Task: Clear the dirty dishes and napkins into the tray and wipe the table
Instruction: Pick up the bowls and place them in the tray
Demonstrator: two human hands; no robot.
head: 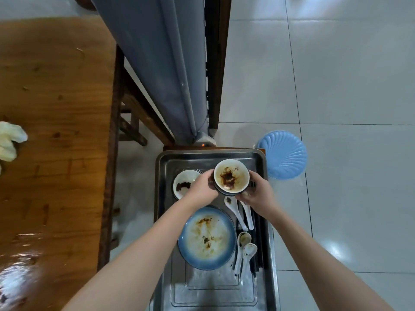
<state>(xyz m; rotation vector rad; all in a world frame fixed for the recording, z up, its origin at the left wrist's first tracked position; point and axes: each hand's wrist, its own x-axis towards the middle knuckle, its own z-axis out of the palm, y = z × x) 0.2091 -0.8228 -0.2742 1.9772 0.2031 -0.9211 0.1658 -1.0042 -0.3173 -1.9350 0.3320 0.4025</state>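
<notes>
Over the far end of the steel tray (261,286), my left hand (203,184) and my right hand (258,193) grip a stack of dirty bowls (231,177) from either side. The top bowl is white inside with brown sauce stains. To its left in the tray sits another dirty white bowl (183,181). A blue-rimmed stained plate (206,237) lies in the tray's middle. White soup spoons (241,213) and black chopsticks (258,243) lie along the tray's right side. On the wooden table (56,153) at the left edge lies a crumpled white napkin (10,142).
The table surface carries crumbs, stains and a wet glare near its front. A wooden bench (139,113) stands between table and tray. A grey curtain (161,63) hangs beyond the tray. A blue plastic stool (284,153) stands right of the tray on the white tiled floor.
</notes>
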